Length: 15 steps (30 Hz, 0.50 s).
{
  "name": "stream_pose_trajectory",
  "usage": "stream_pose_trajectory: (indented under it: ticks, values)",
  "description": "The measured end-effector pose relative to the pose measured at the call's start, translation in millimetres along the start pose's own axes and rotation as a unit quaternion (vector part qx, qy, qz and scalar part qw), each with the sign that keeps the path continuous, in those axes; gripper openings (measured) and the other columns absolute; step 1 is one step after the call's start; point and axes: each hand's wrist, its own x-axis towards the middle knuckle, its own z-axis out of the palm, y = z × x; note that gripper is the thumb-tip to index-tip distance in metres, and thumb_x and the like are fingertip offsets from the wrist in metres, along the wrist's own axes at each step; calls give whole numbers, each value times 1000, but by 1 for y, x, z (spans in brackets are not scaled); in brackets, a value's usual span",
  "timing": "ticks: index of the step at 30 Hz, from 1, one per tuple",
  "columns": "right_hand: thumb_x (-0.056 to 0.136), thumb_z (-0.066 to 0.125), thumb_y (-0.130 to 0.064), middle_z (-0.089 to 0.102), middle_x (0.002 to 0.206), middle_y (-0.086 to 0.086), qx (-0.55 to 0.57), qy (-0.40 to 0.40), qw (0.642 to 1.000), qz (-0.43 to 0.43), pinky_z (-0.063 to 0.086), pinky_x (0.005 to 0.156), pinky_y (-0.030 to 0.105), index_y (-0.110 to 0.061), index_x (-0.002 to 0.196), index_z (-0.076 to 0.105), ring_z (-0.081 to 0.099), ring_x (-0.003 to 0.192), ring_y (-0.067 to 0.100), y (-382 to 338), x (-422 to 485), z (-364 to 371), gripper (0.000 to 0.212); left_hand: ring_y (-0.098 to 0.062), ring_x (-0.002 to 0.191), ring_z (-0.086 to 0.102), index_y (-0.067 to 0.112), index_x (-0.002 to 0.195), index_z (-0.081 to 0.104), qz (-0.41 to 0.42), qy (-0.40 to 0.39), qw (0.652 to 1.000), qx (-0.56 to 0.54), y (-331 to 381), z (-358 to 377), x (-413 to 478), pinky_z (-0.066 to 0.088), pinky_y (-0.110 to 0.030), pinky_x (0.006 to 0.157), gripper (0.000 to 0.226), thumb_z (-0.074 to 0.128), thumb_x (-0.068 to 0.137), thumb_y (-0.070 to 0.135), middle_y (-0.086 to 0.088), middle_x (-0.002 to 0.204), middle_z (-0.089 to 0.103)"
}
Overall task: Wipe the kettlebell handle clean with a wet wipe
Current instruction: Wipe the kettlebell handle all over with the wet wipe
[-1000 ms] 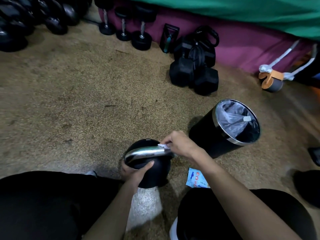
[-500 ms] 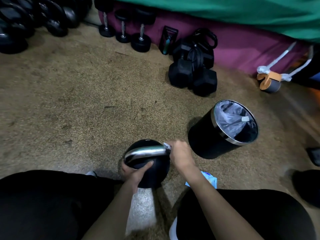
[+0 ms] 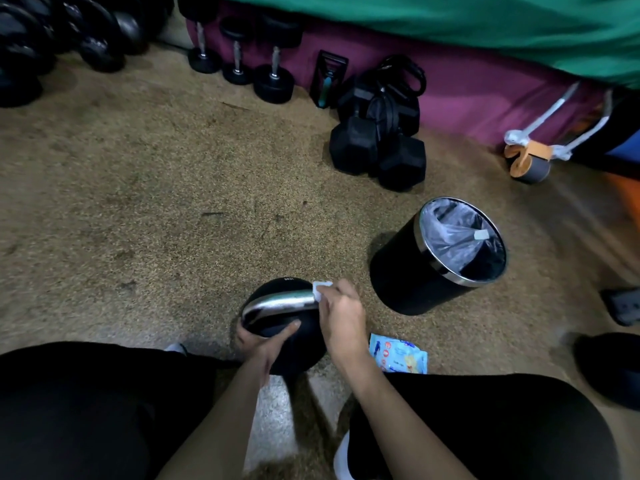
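A black kettlebell (image 3: 298, 351) with a shiny steel handle (image 3: 277, 303) stands on the floor between my knees. My right hand (image 3: 341, 315) pinches a small white wet wipe (image 3: 320, 289) against the right end of the handle, fingers curled over it. My left hand (image 3: 265, 342) cups the near left side of the kettlebell's body, thumb lying across the black surface, holding it steady. The far side of the ball shows a small white marking.
A black bin (image 3: 440, 258) with a steel rim and plastic liner stands right of the kettlebell. A blue wet-wipe packet (image 3: 398, 356) lies by my right knee. Hex dumbbells (image 3: 377, 150), round dumbbells (image 3: 273, 64) and an ab roller (image 3: 528, 162) line the purple wall.
My right hand slid the wipe from the top right of the handle down around its right end. The left hand and kettlebell stayed put.
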Motion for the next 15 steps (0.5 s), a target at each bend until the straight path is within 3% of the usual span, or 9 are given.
stream_pose_trajectory:
  ticks: [3,8,15]
  values:
    - [91,53,-10,52,86,1,29,33,999,4,38,69,18,-6,98,70,55,74,18,2,-16,-3,19,-33,151,49,38,162,20,-10,-8,1000,3,-3,0,5,48,-56,119,184,87,-2,89,-7,166,45]
    - [89,55,-4,55,85,5,40,69,997,22,36,69,14,-4,92,70,53,67,15,3,-5,-3,16,-32,151,48,38,161,20,-15,-7,1000,6,-6,0,9,49,-56,119,188,84,-8,90,-7,166,44]
    - [85,56,-1,57,91,6,68,75,993,52,39,70,25,-9,87,62,58,74,24,9,-24,6,10,-34,151,49,29,163,28,-13,-3,1000,1,-1,0,3,47,-54,121,180,91,3,81,-9,166,45]
